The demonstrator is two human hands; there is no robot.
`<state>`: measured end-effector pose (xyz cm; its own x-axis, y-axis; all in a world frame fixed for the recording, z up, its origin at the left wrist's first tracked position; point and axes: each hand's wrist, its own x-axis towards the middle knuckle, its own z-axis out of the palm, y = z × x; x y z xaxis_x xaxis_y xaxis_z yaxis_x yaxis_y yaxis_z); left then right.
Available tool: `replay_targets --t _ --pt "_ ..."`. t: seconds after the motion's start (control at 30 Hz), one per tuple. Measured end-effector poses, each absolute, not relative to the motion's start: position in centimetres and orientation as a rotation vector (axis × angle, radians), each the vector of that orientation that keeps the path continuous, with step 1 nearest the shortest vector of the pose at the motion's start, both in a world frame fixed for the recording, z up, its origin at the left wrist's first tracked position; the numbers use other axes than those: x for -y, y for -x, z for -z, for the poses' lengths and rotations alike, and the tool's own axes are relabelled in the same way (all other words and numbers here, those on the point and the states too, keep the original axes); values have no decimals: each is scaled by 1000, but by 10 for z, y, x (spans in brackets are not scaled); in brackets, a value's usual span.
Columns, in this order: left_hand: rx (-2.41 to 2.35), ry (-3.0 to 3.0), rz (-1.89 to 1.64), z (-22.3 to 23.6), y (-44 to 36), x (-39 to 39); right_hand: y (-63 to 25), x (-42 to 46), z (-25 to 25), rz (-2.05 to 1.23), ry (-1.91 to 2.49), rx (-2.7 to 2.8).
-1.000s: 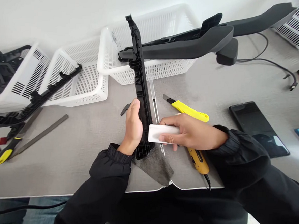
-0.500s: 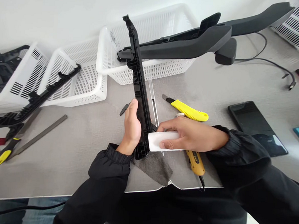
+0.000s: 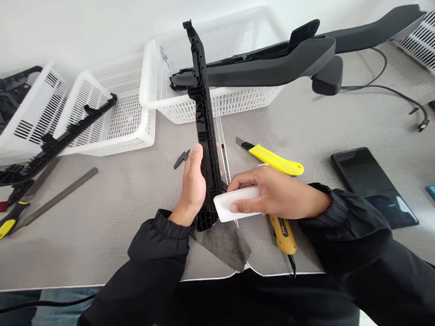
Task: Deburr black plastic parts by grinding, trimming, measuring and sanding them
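My left hand (image 3: 193, 188) is wrapped round the lower part of a long, ribbed black plastic trim piece (image 3: 205, 125), which stands up and away from me. Some of its fingers are hidden behind the piece. My right hand (image 3: 272, 192) grips a smooth white block (image 3: 225, 206) with the thumb on top. The block's left end meets the right edge of the trim piece near its bottom. Below both lies a dark grey cloth (image 3: 227, 245). A yellow utility knife (image 3: 276, 159) with its blade out rests just beyond my right hand.
White plastic baskets (image 3: 176, 111) line the back, with dark grey trim parts (image 3: 260, 72) across one. A yellow corded tool (image 3: 285, 236) lies beneath my right wrist. A black phone (image 3: 374, 187) is at right. At left are flat files (image 3: 62, 195) and another black trim piece (image 3: 62, 143).
The trim piece's top has leaned slightly to the right. In my right hand, the white block has turned a little and shifted slightly left.
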<state>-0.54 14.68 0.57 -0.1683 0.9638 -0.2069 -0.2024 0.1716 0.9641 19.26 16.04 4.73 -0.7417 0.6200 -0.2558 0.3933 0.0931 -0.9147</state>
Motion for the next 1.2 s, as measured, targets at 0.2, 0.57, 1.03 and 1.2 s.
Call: replay_targets --t 0.2,0.57,1.03,1.2 --pt "-1164 -810 -1215 -15 4 -149 -193 -161 -46 -1674 1080 2059" --pt "-1118 -811 -1052 -16 10 -150 -198 -167 -50 -1346 1199 1921" --pt "-1164 -880 -1129 -8 7 -148 -199 -169 -46 -1107 1309 1934" --pt "-1168 -877 -1103 -6 7 -149 -200 -169 -45 -1174 1179 1992"
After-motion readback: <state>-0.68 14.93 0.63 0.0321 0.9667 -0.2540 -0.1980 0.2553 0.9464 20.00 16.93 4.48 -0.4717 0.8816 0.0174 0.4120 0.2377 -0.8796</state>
